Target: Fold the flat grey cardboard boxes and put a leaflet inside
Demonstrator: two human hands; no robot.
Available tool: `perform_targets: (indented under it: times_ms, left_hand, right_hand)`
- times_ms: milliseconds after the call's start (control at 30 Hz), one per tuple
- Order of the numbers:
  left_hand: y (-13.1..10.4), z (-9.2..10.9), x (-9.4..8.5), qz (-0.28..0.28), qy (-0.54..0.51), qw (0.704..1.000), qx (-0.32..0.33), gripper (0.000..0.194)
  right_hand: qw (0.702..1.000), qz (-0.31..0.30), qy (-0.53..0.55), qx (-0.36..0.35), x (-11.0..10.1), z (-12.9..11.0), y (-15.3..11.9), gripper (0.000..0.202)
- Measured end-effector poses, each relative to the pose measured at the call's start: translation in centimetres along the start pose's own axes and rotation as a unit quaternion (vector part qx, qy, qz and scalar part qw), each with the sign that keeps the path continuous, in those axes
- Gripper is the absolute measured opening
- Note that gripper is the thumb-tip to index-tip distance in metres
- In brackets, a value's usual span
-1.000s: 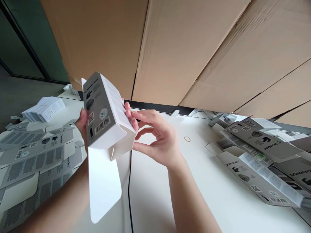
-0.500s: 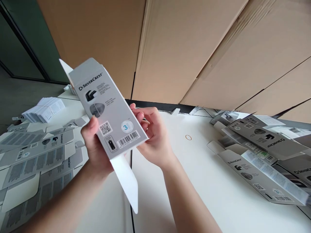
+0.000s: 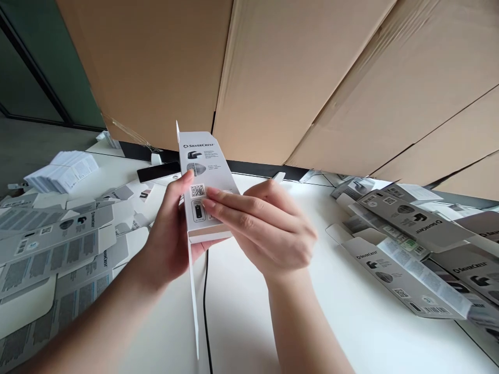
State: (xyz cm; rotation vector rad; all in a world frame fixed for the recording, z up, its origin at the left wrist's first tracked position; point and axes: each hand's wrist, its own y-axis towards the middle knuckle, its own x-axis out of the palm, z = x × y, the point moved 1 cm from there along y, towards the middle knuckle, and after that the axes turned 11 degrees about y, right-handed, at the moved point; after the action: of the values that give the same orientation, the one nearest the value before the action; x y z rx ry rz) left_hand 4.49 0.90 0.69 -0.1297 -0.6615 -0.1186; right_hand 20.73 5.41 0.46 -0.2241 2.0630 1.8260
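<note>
A grey-white SilverCrest carton [image 3: 210, 156] is tilted in front of me, its printed face up, showing a QR code and small pictures. My left hand [image 3: 171, 234] is closed around its left side, thumb on the printed face and fingers beneath. Across the lower right of that face lies my right hand [image 3: 268, 228], fingers stretched out side by side and covering part of the print; its thumb is hidden. A thin white flap [image 3: 194, 296] hangs from the near end of the carton, seen nearly edge-on. Another flap stands up at the far left corner.
Flattened cartons [image 3: 58, 234] overlap on the left of the white table [image 3: 241, 322]. Behind them lies a banded stack of folded leaflets [image 3: 64, 169], with a dark flat object [image 3: 158, 171] nearby. More cartons [image 3: 405, 280] lie at the right. Large cardboard boxes [image 3: 273, 78] stand behind.
The carton has moved right and tilted away from me. My right hand has gone from beside its right edge onto its printed face. The orange ring on the table is now hidden.
</note>
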Motion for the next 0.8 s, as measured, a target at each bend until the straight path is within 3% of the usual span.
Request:
perform_targets:
  times_ms: [67,200,333,400,467,567,800]
  left_hand:
    - [0.1,0.1,-0.1,0.014,-0.002,1.0,0.006,0.055]
    - [0.6,0.9,-0.7,0.048,-0.029,0.995,0.082,0.051]
    - [0.8,1.4,-2.0,0.088,-0.069,0.986,0.125,0.074]
    - [0.8,1.5,-2.5,0.091,-0.083,0.985,0.124,0.082]
    - [0.8,1.5,-2.7,0.095,-0.09,0.98,0.149,0.076]
    - [1.0,1.5,-2.6,0.1,-0.102,0.97,0.198,0.06]
    - [1.2,1.2,-1.6,0.125,-0.118,0.963,0.209,0.05]
  right_hand:
    - [1.0,-0.009,0.013,0.009,-0.4,-0.1,0.4,0.039]
    - [0.993,-0.046,0.101,0.049,-1.4,-0.3,1.5,0.033]
    - [0.978,-0.016,0.203,0.053,-1.6,-1.1,2.0,0.066]
    - [0.967,-0.054,0.245,0.048,-1.1,-1.6,1.9,0.059]
    - [0.952,-0.083,0.29,0.05,-0.4,-1.9,1.7,0.044]
    - [0.926,-0.077,0.364,0.072,0.4,-1.9,1.4,0.027]
    - [0.869,-0.074,0.474,0.123,1.8,-1.6,0.5,0.014]
